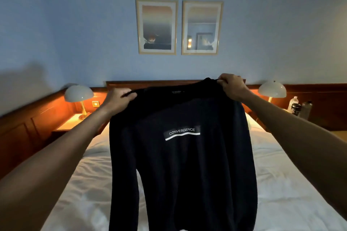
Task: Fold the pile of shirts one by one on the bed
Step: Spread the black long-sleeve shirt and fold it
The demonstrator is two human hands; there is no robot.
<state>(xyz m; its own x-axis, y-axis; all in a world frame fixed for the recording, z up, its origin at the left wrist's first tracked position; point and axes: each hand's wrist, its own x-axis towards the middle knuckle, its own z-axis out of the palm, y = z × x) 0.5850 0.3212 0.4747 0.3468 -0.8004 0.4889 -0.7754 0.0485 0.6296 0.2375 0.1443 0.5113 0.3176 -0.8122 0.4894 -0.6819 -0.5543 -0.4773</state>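
Both hands, left hand point(120, 97) & right hand point(231, 85), pinch dark shirt point(182, 155) shoulders above bed point(281, 184); sleeves prob. bunch underneath when lowered.

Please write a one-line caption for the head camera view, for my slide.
Both hands, left and right, hold a dark shirt by its shoulders above the white bed.

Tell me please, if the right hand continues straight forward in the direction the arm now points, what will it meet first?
Probably the wooden headboard. The right hand keeps its grip on the dark shirt by one shoulder and points toward the head of the bed. Depth is unclear, so it could pass over the headboard to the blue wall.
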